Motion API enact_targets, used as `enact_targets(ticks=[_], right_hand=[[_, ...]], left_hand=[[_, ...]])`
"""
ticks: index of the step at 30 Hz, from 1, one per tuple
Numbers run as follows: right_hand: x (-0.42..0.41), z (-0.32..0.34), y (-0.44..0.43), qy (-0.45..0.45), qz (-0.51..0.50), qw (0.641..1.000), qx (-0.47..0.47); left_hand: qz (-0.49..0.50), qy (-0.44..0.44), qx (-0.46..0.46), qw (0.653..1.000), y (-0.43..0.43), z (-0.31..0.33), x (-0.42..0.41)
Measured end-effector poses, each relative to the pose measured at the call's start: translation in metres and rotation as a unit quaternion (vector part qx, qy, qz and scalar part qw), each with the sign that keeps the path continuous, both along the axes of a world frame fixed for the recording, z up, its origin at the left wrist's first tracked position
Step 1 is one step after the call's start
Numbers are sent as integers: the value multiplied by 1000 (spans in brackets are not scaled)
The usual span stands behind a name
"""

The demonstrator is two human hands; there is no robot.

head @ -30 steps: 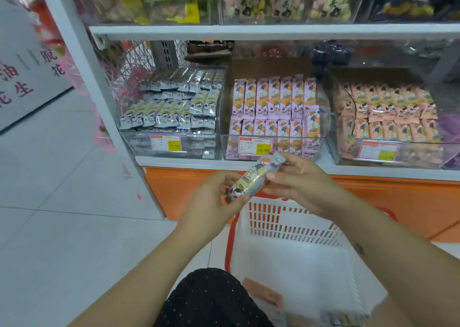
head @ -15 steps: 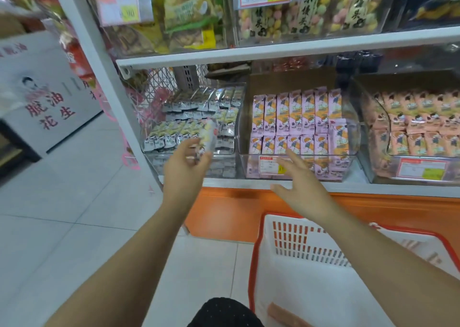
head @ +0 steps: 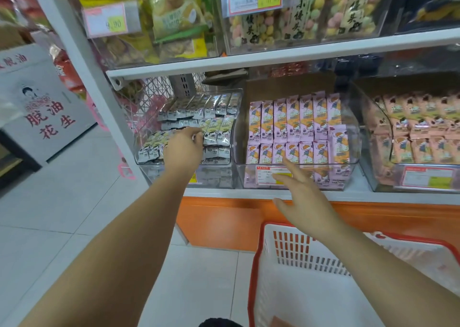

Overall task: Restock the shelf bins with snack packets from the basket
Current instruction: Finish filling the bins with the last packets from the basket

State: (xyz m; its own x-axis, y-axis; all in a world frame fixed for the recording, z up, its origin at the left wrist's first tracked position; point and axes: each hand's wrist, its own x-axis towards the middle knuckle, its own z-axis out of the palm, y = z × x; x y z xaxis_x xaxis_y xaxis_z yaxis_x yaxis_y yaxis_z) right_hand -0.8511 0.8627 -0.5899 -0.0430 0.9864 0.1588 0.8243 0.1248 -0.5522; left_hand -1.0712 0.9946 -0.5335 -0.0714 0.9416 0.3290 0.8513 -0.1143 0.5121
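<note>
My left hand reaches into the left clear bin, which holds rows of grey and yellow-green snack packets. Its fingers curl on one packet in the front row, and the hand hides most of that packet. My right hand hovers open and holds nothing, fingers spread, in front of the middle bin of pink packets. The white basket with a red rim stands low at the right, under my right forearm. An orange-brown packet shows at its bottom edge.
A third bin of peach packets sits at the right. The upper shelf board overhangs the bins and carries bagged snacks and price tags. A white shelf post stands left of the bins, with tiled floor beyond. Below the bins runs an orange base panel.
Both hands held one packet over the basket a second ago. My left hand then carried it up and into the left bin. My right hand let go and now hovers open.
</note>
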Motion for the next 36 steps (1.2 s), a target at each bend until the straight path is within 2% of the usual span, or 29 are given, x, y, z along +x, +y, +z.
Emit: enact_targets(ticks=[4,9,11,12,14,16,19,22,25,29,34,36], right_hand=[[-1,-3,-2,17,2,1000,26],[-1,-8,-12,19,23,992,123],[5,-16,-18,4,41,990,134],[11,-23,-21,-15,54,991,122],[24,-38,-33,-61,74,995,18],[45,-63,-45,-108,77,985,-114],[87,-109,-68,-155,33,944,-288],[126,-148,-97,-157,-7,894,-420],[152,-177,-123,-150,-17,844,-515],[169,-222,-148,-141,-31,802,-579],[168,-268,-162,-163,-12,787,-595],[166,-286,-167,-179,-2,784,-594]], left_hand=[[-3,-23,25,999,-10,-7,-3],[-17,-190,155,969,-76,-28,25],[-57,-197,152,967,-102,-54,49],[-79,-183,122,972,-111,-67,61],[-127,-111,12,986,-122,-87,89],[-160,-28,-71,984,-127,-103,114],[-184,-1,-134,974,-143,-131,148],[-205,54,-203,956,-172,-174,177],[-247,135,-268,921,-202,-217,191],[-318,201,-362,853,-227,-261,192],[-378,260,-468,755,-233,-302,182],[-376,271,-503,729,-232,-316,178]])
